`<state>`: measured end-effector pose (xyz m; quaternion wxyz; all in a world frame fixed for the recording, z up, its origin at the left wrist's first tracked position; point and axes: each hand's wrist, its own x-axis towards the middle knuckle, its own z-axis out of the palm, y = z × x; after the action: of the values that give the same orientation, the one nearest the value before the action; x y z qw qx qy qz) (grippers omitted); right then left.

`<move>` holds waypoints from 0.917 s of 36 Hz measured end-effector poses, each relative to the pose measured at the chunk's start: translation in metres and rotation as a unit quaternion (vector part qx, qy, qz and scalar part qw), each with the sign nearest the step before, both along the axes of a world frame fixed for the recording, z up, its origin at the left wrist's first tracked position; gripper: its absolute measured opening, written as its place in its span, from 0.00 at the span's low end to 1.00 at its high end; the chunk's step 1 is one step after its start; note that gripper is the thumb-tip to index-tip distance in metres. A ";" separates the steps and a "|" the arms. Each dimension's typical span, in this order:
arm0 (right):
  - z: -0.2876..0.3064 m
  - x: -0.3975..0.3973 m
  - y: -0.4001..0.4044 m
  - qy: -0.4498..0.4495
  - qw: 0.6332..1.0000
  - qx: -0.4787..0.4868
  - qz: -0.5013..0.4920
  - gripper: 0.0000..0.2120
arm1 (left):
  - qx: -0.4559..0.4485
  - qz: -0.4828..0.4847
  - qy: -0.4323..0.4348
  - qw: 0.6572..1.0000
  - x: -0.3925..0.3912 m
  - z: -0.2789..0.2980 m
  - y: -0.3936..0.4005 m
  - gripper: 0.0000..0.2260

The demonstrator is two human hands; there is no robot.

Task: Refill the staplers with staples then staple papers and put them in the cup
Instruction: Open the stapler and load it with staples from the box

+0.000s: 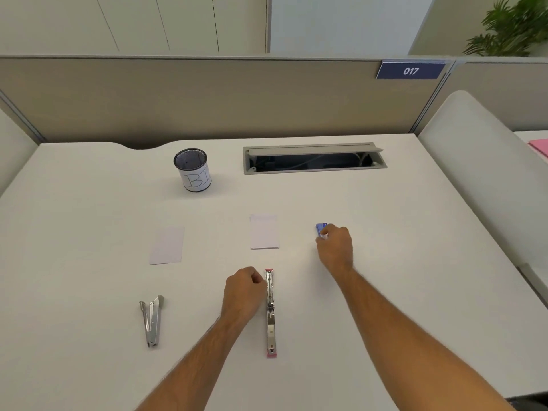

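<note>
1. A white desk (89, 221) is seen, backed by a beige partition (207, 96) bearing a "017" sign (410, 71).
2. A pink-ended stapler (270, 312), folded out flat, is touched on its left side by the curled fingers of the left hand (243, 292); whether it is actually gripped cannot be told.
3. A small blue staple box (320, 228) is pinched by the right hand (335, 247).
4. Two paper stacks (167, 245) (264, 231) are laid mid-desk.
5. A mesh cup (193, 169) is placed farther back.
6. A second, silver stapler (151, 320) is left near the front left.
</note>
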<state>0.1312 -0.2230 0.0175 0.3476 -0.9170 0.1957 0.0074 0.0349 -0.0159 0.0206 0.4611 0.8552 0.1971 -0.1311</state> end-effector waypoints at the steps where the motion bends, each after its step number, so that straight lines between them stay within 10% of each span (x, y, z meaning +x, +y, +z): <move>1: -0.003 0.003 -0.001 -0.001 1.000 -0.008 0.011 0.09 | -0.002 0.000 -0.011 1.000 0.002 0.003 -0.002 0.08; 12: -0.018 0.010 -0.005 0.049 0.981 -0.163 0.092 0.14 | -0.036 -0.035 -0.065 0.997 0.026 0.031 -0.031 0.03; 33: 0.024 -0.088 0.033 -0.138 0.978 0.133 0.078 0.10 | -0.185 -0.003 -0.053 0.981 0.038 0.042 -0.045 0.09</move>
<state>0.0429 -0.1896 0.0414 0.4881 -0.8674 0.0711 -0.0661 0.0726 -0.0611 0.0629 0.6204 0.7618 0.1416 -0.1209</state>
